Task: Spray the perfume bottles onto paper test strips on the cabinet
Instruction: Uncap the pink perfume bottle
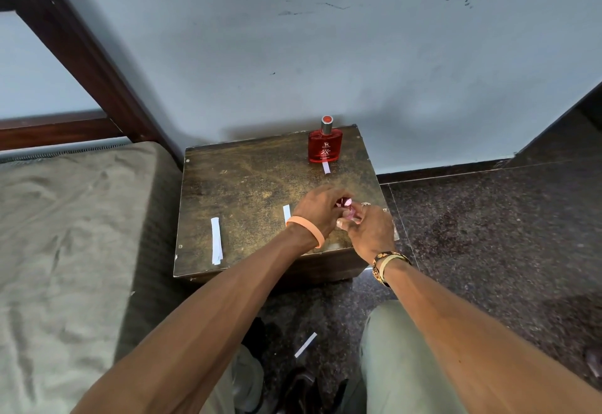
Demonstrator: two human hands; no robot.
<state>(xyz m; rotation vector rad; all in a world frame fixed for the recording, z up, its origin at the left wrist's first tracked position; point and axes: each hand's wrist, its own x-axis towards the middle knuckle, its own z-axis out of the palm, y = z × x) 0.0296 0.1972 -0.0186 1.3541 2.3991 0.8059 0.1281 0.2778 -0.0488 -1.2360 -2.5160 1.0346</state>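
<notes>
1. The red bottle (325,144) stands upright at the tabletop's (247,182) far edge, a paper strip (326,167) just in front, likely its own tester.
2. Nearer than the red bottle, both hands meet over a small pink bottle (346,208).
3. The left hand (321,210) curls its fingers round the cap; the right hand (369,232) pinches the body, wrist bent down.
4. Two more strips (216,241) lie left of the hands.

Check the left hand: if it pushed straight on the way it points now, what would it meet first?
The left hand points right, already against the pink bottle that both hands grip, so that comes first; just beyond is the right hand.
</notes>
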